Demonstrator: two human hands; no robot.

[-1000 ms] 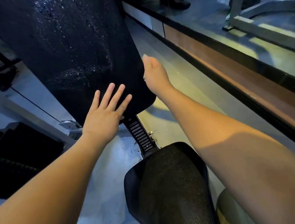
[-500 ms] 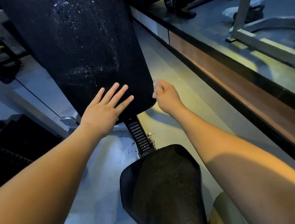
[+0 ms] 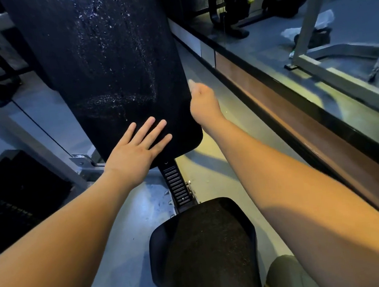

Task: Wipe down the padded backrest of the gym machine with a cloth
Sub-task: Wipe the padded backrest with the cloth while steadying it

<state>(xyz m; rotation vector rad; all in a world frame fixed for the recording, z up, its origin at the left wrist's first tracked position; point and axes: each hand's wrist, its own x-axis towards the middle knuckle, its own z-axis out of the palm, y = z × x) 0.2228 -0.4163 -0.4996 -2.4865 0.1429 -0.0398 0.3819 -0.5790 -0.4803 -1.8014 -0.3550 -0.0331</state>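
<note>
Backrest [image 3: 108, 65] is standing far centre above the seat [image 3: 205, 247], droplets glinting on it. Left hand [image 3: 135, 152] is lying flat on its lower edge, fingers spread. Right hand [image 3: 204, 105] is curling closed at its right edge, the cloth [image 3: 191, 83] barely showing.

Open floor [image 3: 213, 171] right of the backrest [image 3: 108, 65]; frame [image 3: 30, 147] crowds its left.
</note>
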